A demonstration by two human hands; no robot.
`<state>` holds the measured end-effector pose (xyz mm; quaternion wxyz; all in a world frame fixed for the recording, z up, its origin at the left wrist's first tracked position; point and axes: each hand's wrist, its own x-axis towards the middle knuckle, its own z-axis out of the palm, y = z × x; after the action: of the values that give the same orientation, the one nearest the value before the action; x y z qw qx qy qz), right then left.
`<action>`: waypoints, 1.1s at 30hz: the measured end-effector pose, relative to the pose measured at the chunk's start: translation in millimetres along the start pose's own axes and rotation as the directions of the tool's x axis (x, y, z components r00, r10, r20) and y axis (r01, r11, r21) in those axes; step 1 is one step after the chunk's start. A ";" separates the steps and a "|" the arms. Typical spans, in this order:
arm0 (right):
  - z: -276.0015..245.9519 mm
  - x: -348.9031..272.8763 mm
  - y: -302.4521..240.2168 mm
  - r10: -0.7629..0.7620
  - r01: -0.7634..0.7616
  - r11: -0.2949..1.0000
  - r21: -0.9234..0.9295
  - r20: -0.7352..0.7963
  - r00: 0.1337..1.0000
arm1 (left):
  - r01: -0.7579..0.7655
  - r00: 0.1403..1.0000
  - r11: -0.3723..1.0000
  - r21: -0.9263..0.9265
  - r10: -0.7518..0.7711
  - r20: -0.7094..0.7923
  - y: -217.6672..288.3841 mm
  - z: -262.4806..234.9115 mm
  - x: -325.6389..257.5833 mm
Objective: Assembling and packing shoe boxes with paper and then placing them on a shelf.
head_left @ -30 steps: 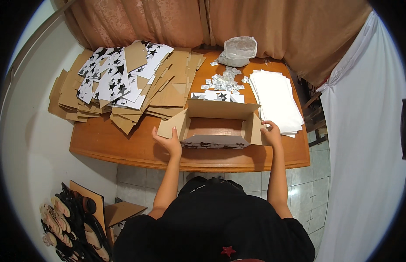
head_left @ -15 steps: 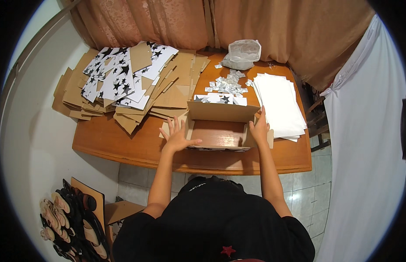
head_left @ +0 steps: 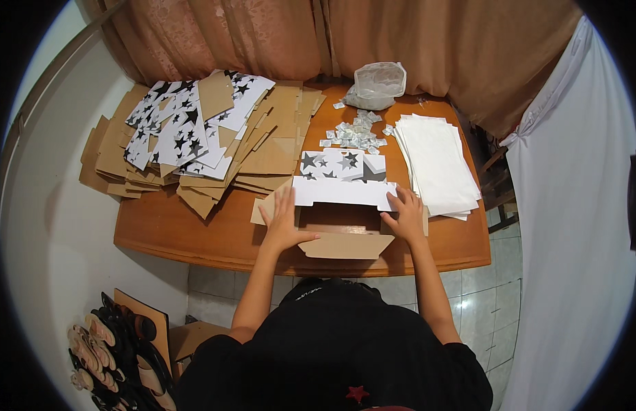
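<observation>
A part-folded cardboard box (head_left: 347, 248), brown inside with a white outside, sits near the table's front edge. Its far white panel (head_left: 342, 191) leans in over the opening, while a brown flap hangs out toward me. My left hand (head_left: 284, 225) lies open along the box's left side, fingers stretched and thumb reaching over the near edge. At the other end, my right hand (head_left: 405, 214) is closed around the right corner, fingers on the white panel and thumb lower down. Behind the box lie white pieces with black and grey stars (head_left: 332, 164).
Flat box blanks (head_left: 271, 140), brown and star-printed, are heaped at the back left of the wooden table (head_left: 195, 236). Small packets (head_left: 355, 135) lie loose before a clear plastic bag (head_left: 379, 85). White sheets (head_left: 438, 164) are stacked at the right. Sandals (head_left: 99, 349) hang low at the left.
The far wall has tipped toward me, its white face now showing over the opening. The near flap has folded outward. My left hand's fingers have come closer together; my right fingers have moved onto the white panel.
</observation>
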<state>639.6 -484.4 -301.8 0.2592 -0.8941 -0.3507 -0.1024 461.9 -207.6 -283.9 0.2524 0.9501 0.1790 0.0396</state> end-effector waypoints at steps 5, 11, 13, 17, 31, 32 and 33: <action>-5.9 -3.5 -13.4 0.054 -0.037 0.976 -0.215 0.071 0.996 | -0.125 0.973 0.988 0.092 0.103 0.208 26.1 -0.8 16.8; -19.7 -3.8 -5.0 0.101 -0.103 0.994 -0.021 -0.102 0.990 | -0.202 0.880 0.979 0.013 0.176 0.441 50.3 17.2 28.4; -23.3 -12.9 6.0 0.233 -0.244 0.970 -0.007 -0.268 0.935 | -0.197 0.873 0.980 0.032 0.160 0.460 49.4 20.9 30.0; -43.1 -21.2 48.1 0.688 -0.678 0.534 0.504 0.207 0.696 | -0.227 0.888 0.967 0.114 0.157 0.432 48.9 26.9 23.4; 16.4 21.1 -37.9 0.293 -0.290 0.934 0.208 0.020 0.956 | -0.280 0.932 0.953 0.116 0.241 0.269 46.0 35.6 15.2; 14.2 23.6 -45.4 0.293 -0.300 0.940 0.160 0.067 0.954 | -0.275 0.937 0.951 0.141 0.232 0.261 45.5 36.9 15.0; 16.1 24.8 -50.6 0.286 -0.294 0.942 0.162 0.070 0.956 | -0.269 0.942 0.949 0.165 0.223 0.252 44.9 37.8 15.1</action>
<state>623.4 -430.2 -286.6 0.3390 -0.9125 -0.2285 -0.0124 496.6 -256.0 -294.8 0.1691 0.9834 0.0309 -0.0573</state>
